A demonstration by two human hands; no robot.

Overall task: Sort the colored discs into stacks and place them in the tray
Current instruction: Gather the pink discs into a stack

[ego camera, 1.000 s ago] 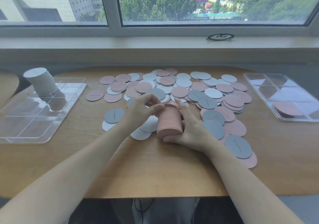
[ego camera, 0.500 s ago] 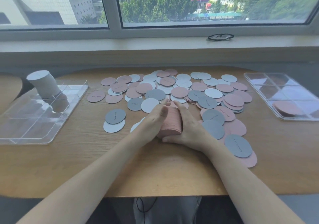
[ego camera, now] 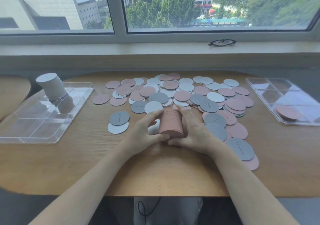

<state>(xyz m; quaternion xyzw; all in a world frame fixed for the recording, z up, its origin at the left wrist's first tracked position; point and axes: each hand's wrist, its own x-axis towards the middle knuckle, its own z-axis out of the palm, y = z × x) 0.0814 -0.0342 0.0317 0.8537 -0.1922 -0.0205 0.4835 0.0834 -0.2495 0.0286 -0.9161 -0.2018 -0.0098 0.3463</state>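
1. Two hands form the grip: the left hand (ego camera: 147,131) and the right hand (ego camera: 194,131) clamp the pink stack (ego camera: 171,122) from opposite sides, fingers curled round it.
2. Held that way, the pink stack stands roughly upright on the table (ego camera: 155,169), its long axis leaning slightly away from the person.
3. Loose discs (ego camera: 183,94) lie scattered just beyond the pink stack and to its right.
4. Left of the pink stack, well apart, the left tray (ego camera: 43,136) holds a white stack (ego camera: 52,86).
5. Right of it, about as far, the right tray (ego camera: 263,86) holds a few pink discs (ego camera: 288,114), probably this stack's place; the right hand is nearer.
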